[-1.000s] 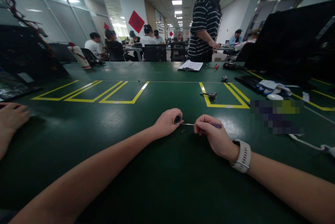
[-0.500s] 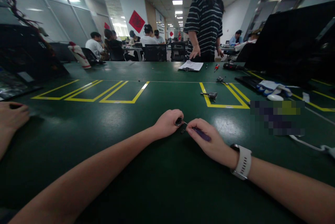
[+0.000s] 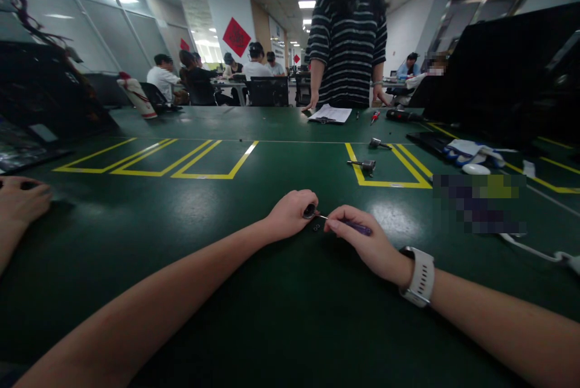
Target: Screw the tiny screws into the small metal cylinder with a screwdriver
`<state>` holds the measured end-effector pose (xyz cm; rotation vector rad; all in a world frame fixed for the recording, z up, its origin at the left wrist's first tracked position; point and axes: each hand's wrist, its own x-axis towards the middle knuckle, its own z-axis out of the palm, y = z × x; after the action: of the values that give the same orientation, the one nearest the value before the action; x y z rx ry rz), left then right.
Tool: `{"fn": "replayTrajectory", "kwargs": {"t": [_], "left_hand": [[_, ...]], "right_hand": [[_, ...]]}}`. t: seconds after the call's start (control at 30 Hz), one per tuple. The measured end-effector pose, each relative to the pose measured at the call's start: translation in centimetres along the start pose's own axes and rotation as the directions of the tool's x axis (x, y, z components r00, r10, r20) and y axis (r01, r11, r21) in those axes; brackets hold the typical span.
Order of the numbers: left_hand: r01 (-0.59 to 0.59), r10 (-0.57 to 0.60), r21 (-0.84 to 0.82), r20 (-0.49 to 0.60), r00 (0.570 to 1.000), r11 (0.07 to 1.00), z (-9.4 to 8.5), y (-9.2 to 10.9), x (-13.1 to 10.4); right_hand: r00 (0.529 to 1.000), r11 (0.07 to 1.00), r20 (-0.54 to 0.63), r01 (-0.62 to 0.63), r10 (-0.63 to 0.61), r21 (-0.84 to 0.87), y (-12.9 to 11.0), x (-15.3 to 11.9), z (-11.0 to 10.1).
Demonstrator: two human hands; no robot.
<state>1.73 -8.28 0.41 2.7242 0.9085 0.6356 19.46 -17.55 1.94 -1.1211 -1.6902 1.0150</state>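
My left hand [image 3: 292, 213] is closed around a hollow, round metal part [image 3: 309, 211], its dark open end facing right. Most of that part is hidden by the fingers. My right hand [image 3: 357, 234], with a white watch on the wrist, grips a screwdriver [image 3: 361, 228] by its purple handle. The thin shaft points left and its tip reaches the edge of the metal part; whether it touches cannot be made out. Just below, two tiny dark rings [image 3: 316, 228] lie on the green table [image 3: 281, 315].
Two metal parts with rods, one nearer [image 3: 368, 165] and one farther [image 3: 375, 143], lie by the yellow-taped area. Behind are a clipboard [image 3: 330, 113] and a red-handled tool [image 3: 375, 116]. Gloves [image 3: 473, 152] lie right. Another person's hand [image 3: 22, 200] rests left; a person in stripes [image 3: 347, 43] stands opposite.
My right hand has drawn the screwdriver slightly to the right and holds it flatter. My left hand stays put. The farther metal part has shifted slightly left. The person opposite has moved left.
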Motion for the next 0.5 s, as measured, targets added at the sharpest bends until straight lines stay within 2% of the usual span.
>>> {"fn": "replayTrajectory", "kwargs": {"t": [0.1,0.2,0.27,0.37,0.5], "left_hand": [[0.006,-0.006,-0.002,0.0,1.0,1.0,0.0,0.0,0.0],[-0.006,0.006,0.004,-0.005,1.0,1.0,0.0,0.0,0.0],[-0.017,0.017,0.015,-0.007,1.0,1.0,0.0,-0.1,0.0],[-0.039,0.039,0.023,0.007,0.999,0.999,0.0,0.0,0.0],[-0.059,0.059,-0.006,-0.003,0.998,0.998,-0.2,0.0,-0.1]], "right_hand": [[0.998,0.998,-0.049,0.039,-0.041,-0.044,-0.1,-0.1,0.2],[0.997,0.993,-0.049,0.056,-0.061,-0.1,0.0,-0.1,0.4],[0.998,0.996,-0.043,0.044,-0.048,-0.08,0.2,0.1,0.4],[0.999,0.995,-0.043,-0.017,0.021,0.1,0.7,0.4,0.2],[0.989,0.907,-0.002,-0.136,0.149,0.399,1.2,0.9,-0.3]]}}
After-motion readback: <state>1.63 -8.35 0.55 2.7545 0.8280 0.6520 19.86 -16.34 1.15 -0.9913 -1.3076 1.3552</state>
